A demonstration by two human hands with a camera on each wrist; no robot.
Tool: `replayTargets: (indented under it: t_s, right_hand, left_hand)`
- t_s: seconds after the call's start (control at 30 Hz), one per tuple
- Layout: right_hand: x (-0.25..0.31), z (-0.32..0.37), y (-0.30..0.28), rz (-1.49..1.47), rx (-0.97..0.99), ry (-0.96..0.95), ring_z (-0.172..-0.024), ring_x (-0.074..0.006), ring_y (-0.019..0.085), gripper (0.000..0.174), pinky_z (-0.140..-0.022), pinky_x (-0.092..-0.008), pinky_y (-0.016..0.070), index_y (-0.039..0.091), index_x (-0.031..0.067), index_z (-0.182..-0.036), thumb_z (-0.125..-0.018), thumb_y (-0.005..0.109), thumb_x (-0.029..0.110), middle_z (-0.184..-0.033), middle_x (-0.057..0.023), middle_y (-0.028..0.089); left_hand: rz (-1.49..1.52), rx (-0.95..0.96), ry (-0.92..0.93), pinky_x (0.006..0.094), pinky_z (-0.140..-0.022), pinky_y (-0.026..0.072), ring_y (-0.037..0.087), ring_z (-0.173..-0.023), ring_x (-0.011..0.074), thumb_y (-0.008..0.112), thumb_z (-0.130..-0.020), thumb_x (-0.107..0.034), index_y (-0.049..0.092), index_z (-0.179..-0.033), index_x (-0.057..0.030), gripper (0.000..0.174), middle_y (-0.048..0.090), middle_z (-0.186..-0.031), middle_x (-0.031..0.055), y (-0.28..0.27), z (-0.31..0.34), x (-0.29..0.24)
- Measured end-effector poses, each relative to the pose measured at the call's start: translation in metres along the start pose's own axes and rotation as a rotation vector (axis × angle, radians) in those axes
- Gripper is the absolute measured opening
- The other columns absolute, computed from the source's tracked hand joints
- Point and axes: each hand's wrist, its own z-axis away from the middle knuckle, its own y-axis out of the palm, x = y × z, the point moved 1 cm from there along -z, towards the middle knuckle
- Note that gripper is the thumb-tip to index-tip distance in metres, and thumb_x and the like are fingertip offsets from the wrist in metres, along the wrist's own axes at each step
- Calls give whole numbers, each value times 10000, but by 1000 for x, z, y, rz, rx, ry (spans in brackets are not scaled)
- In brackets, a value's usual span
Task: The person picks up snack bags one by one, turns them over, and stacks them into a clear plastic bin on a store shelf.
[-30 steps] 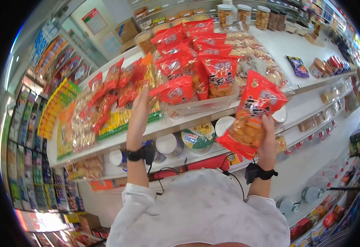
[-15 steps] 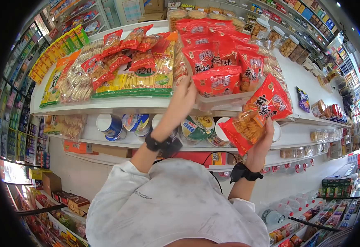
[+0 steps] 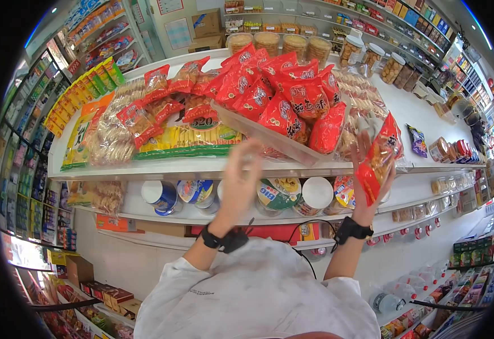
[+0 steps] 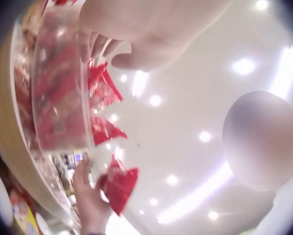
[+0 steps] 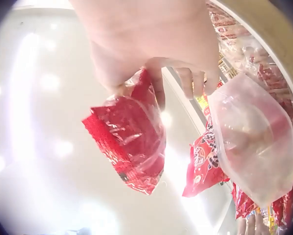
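I'm getting a held snack packet (image 3: pixel 380 157) in bright red with black lettering, basically matching the red bags (image 3: pixel 308 99) in the cloudy see-through tub (image 3: pixel 281 147). My feed's also got a yellow pack (image 3: pixel 189 137) edged green, a purple packet (image 3: pixel 417 141), a white table (image 3: pixel 398 103) and a grey-blotched white shirt (image 3: pixel 258 288), lol.

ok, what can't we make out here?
- Head: left hand motion-blurred; contact with plastic tub unclear.
- Head: tub floor, under heaped red bags.
- Left wrist: lettering behind the tub's cloudy wall, blurred.
- Right wrist: gripped end of held bag, partly behind right hand.
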Motion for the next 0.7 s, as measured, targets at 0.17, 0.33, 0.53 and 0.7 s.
replayTargets:
  t_s: [0.17,0.33,0.53,0.7]
  right_hand:
    - [-5,49,-3,-176,89,249,-1372,-362,526,610,-1184,-536,395,400,12,-1519,-1080,465,430,-1497,-214,513]
    - [-12,77,15,5,197,212,-1356,-238,528,482,-1182,-437,369,434,10,-1497,-1094,497,268,-1477,-109,543]
    - [-4,80,24,20,227,155,-1358,-178,505,379,-1159,-393,374,490,56,-1436,-1088,527,201,-1432,-53,562]
    - [-20,65,13,22,127,96,-1277,-199,539,462,-1136,-402,375,444,36,-1479,-1061,586,173,-1401,-79,558]
  left_hand:
    - [15,-324,39,377,-1140,403,518,-1351,235,597,-1021,-183,483,-1469,38,512,542,-1465,157,-54,-59,27]
    - [160,-220,71,380,-1181,350,453,-1418,257,594,-1020,-230,364,-1557,39,643,483,-1518,165,-49,-95,45]
    - [35,-264,18,396,-1158,388,467,-1407,284,615,-988,-141,306,-1575,30,685,486,-1509,193,-55,-70,39]
    - [12,-308,82,407,-1144,434,534,-1335,272,639,-968,-29,416,-1510,20,588,521,-1455,180,-62,-44,32]
